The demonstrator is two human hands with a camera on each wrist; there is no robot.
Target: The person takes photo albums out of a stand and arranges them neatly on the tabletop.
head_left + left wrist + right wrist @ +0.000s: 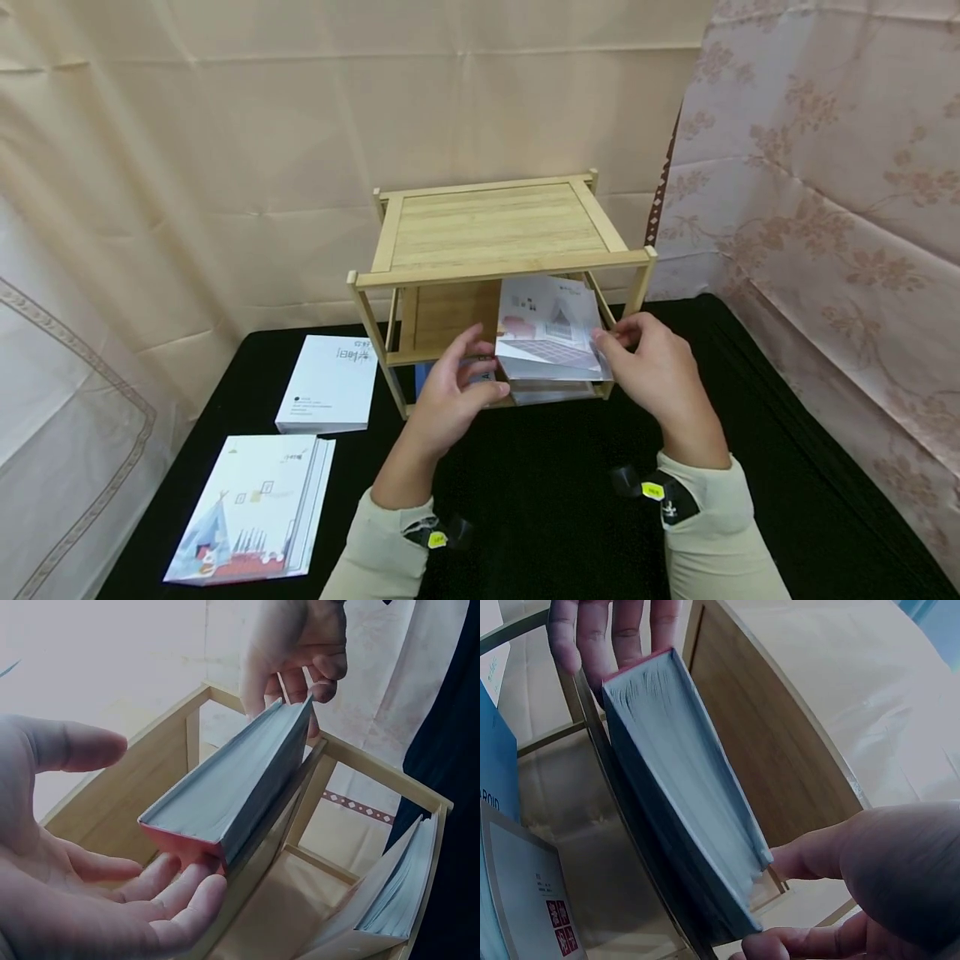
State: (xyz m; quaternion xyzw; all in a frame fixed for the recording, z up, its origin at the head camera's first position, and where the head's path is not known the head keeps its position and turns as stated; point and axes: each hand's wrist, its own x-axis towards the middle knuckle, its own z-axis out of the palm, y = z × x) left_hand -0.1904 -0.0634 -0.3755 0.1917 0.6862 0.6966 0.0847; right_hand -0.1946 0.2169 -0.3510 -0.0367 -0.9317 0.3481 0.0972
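Note:
A thick hardcover book (547, 321) with a pale illustrated cover lies at the right end of the middle level of a small wooden shelf (495, 221). My right hand (660, 379) pinches its right edge, thumb on the upper cover and fingers below. On the other side, my left hand (446, 396) has its fingers loosely spread. In the left wrist view, those fingertips touch the red spine of the book (225, 776) while the thumb stays apart. The right wrist view shows the page block of the book (675, 772) between both hands.
Below, on the lowest level, are another pale book (555, 392) and a blue item (423, 379). Left of the shelf, a white book (330, 383) and a stack of illustrated books (247, 508) lie on the black tablecloth (555, 517). Curtains hang behind and beside the table.

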